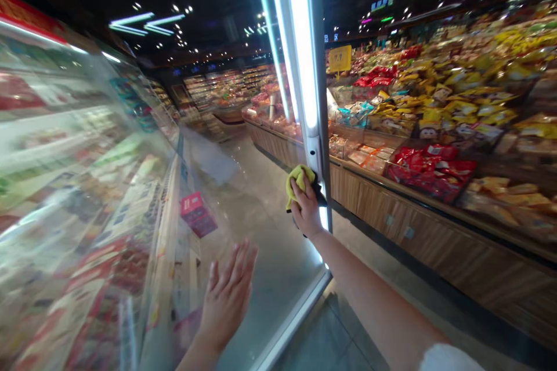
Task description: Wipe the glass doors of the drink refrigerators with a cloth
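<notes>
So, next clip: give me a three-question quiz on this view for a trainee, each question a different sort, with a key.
1. Which of the person's own hands grips the yellow cloth?
2. True or false: the left hand is open, with its fingers extended and no cloth in it.
3. Pick one. The cloth is held at:
A) the pink box
B) the lit upright frame
C) the floor

Key:
1. The right hand.
2. True.
3. B.
</notes>
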### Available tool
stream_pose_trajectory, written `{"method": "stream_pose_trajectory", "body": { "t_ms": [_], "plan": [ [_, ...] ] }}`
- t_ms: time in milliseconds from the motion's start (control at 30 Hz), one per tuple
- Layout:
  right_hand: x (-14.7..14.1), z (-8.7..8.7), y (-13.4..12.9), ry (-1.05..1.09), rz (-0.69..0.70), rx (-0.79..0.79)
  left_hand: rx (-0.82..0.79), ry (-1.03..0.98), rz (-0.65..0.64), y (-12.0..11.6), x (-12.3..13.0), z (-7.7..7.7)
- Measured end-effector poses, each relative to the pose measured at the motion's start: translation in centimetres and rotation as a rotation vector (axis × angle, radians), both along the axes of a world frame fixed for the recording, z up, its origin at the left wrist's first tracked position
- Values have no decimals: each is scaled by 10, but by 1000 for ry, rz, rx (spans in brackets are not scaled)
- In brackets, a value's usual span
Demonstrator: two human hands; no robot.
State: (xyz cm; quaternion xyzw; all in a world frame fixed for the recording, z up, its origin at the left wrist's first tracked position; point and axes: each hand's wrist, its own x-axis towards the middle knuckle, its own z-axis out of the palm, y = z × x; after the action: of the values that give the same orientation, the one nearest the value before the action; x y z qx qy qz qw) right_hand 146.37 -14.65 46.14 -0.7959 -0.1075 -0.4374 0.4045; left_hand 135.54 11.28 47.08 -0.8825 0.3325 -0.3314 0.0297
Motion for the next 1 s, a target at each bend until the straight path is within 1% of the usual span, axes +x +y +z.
{"method": "stream_pose_trajectory", "body": {
  "t_ms": [67, 133, 167, 200, 233, 267, 333, 400, 433, 467, 500, 533, 567, 667, 700, 733, 767, 800, 933, 967, 1000],
  "plan": [
    [-7, -27, -10, 34, 3, 16, -18, -21, 0, -3, 2, -4],
    [-21, -53, -20, 71, 10, 7, -32, -32, 2, -8, 5, -9],
    [-29, -61, -25, 71, -1, 0, -41, -33, 3, -10, 7, -11],
    [-36, -64, -30, 55, -32, 0, -54, -33, 0, -13, 8, -13],
    [-41, -61, -35, 26, -84, 9, -66, -34, -7, -16, 11, -14],
    [-43, -53, -40, -8, -150, 22, -76, -34, -17, -20, 13, -16],
    [-35, -26, -48, -65, -279, 45, -87, -45, -40, -28, 19, -19],
    [-15, 6, -53, -97, -349, 54, -85, -67, -61, -36, 25, -22],
    [-3, 17, -53, -107, -363, 57, -86, -82, -66, -40, 28, -24],
    [8, 22, -52, -114, -373, 64, -89, -101, -70, -44, 31, -26],
    [17, 21, -51, -117, -384, 76, -93, -119, -72, -47, 34, -28],
    [23, 13, -48, -114, -398, 95, -99, -139, -73, -50, 36, -31],
    [26, -1, -46, -107, -416, 117, -105, -160, -73, -52, 38, -33],
    [26, -55, -39, -72, -458, 170, -119, -221, -88, -56, 42, -38],
    [26, -67, -39, -60, -450, 170, -125, -241, -94, -57, 43, -39],
    [26, -73, -40, -63, -442, 172, -130, -258, -101, -58, 44, -39],
    [28, -71, -42, -79, -429, 168, -135, -273, -106, -59, 45, -39],
    [32, -61, -46, -108, -417, 163, -140, -289, -109, -61, 46, -39],
    [49, 4, -64, -276, -383, 107, -141, -353, -117, -69, 49, -40],
    [52, 16, -68, -307, -371, 96, -140, -370, -121, -70, 51, -42],
    [55, 22, -71, -333, -360, 89, -139, -386, -126, -72, 52, -46]
  ]
}}
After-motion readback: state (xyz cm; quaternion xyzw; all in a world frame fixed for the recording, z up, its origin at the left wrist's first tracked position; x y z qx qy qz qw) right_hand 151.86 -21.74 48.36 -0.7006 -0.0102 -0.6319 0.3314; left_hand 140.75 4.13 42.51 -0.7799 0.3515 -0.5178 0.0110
